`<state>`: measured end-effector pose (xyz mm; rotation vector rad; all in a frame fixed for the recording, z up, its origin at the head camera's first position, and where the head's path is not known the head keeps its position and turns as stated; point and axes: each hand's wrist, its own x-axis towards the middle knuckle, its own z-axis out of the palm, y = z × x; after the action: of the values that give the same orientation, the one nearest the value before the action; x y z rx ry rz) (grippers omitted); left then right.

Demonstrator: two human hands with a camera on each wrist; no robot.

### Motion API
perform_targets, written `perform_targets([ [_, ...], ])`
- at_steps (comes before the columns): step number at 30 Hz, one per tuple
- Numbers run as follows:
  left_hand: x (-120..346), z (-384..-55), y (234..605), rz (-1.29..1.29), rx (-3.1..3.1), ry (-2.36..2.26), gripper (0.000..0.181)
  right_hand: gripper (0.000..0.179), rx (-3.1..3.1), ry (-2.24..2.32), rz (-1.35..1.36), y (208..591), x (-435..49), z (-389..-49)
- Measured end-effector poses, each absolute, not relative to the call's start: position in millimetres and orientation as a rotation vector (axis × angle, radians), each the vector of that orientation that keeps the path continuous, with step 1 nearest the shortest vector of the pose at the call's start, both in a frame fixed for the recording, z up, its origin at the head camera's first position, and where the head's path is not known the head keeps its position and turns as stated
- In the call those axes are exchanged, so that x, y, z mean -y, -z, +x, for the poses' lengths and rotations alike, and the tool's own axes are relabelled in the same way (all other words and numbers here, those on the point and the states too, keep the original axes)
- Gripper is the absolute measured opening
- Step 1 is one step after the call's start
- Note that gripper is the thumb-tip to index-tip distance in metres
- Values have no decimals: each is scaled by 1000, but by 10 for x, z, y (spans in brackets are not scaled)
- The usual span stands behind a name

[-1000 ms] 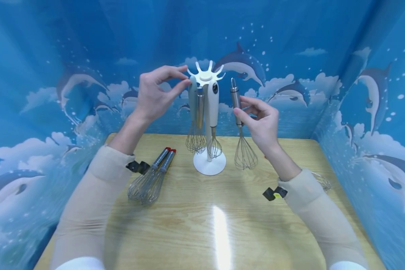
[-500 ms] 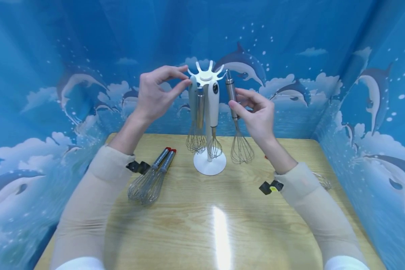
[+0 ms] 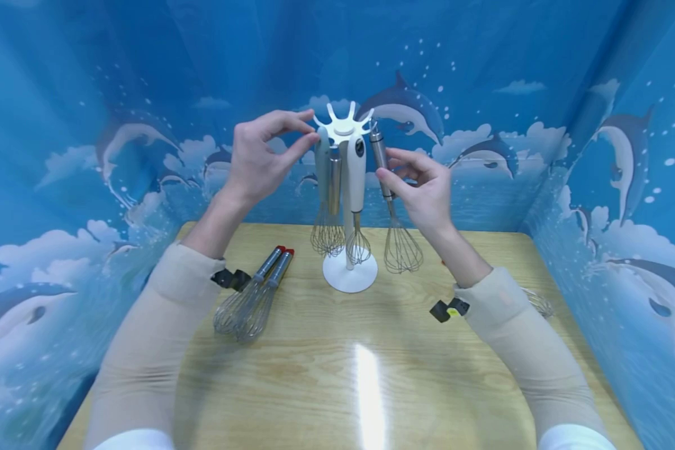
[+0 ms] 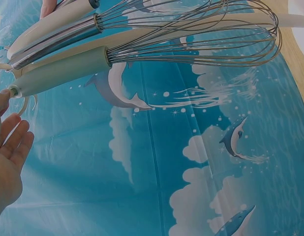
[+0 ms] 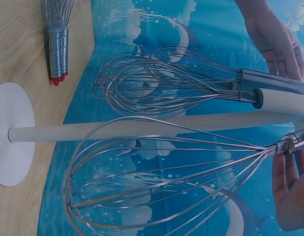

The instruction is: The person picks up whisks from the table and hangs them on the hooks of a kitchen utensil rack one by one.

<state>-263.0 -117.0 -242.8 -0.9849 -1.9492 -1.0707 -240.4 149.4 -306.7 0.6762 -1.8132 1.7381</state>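
In the head view, a white whisk stand (image 3: 344, 130) with several hooked arms stands on a round base. My left hand (image 3: 267, 150) pinches one of its arm tips between thumb and index finger, right at the top of a hanging pale green-handled whisk (image 4: 63, 73). Beside that one hang a steel-handled whisk (image 3: 334, 187) and a white-handled whisk (image 3: 356, 178). My right hand (image 3: 424, 187) grips another steel whisk (image 3: 379, 152) by its handle, wires downward and slightly tilted. Its top loop overlaps the tip of a right-hand arm of the stand.
Two red-tipped whisks (image 3: 259, 294) lie side by side on the wooden table (image 3: 292, 387) at left. More whisk wires (image 3: 537, 302) show at the right, partly behind my right sleeve. A blue dolphin-print curtain (image 3: 230, 56) encloses the back and sides.
My right hand has moved left with the steel whisk, from apart from the stand until its loop meets an arm tip in view. The left hand has stayed in place.
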Motion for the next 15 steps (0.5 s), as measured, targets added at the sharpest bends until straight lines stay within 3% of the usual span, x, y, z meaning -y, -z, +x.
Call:
perform_targets([
  [15, 1166, -2624, 2430, -975, 1951, 1084, 17, 31, 1857, -1774, 671, 3137, -1443, -2365],
])
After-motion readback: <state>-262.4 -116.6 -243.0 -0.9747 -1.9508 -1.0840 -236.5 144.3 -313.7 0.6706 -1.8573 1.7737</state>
